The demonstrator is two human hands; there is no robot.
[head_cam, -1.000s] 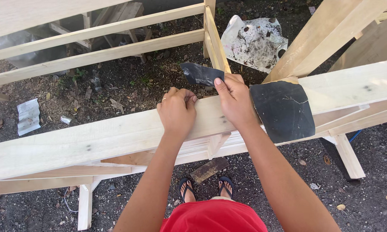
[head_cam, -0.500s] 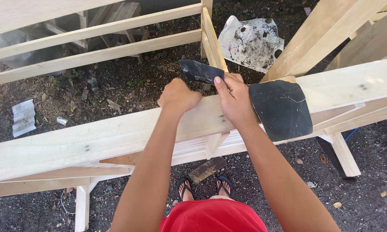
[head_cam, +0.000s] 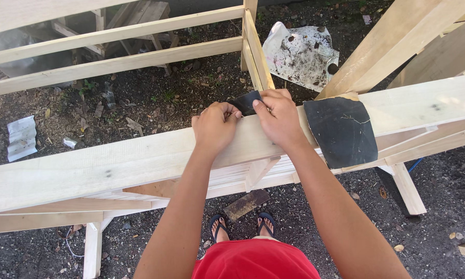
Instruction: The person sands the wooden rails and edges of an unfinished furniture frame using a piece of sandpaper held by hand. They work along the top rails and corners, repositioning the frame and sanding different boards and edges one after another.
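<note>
A long pale wooden plank (head_cam: 113, 165) runs across the view in front of me. Both my hands rest on its far edge, near the middle. My left hand (head_cam: 214, 126) and my right hand (head_cam: 279, 116) pinch a small dark piece of sandpaper (head_cam: 245, 102) between them, folded over the plank's far edge. A larger dark sheet of sandpaper (head_cam: 341, 129) lies flat on the plank, just right of my right hand.
A frame of wooden slats (head_cam: 113, 36) stands beyond the plank. A dirty white plastic sheet (head_cam: 299, 51) lies on the ground at the back. Angled timbers (head_cam: 398, 41) rise at the right. My sandalled feet (head_cam: 243, 227) and a wood offcut (head_cam: 245, 204) are below.
My left hand has slid from the plank's top up to the far edge and taken hold of the small sandpaper piece beside my right hand.
</note>
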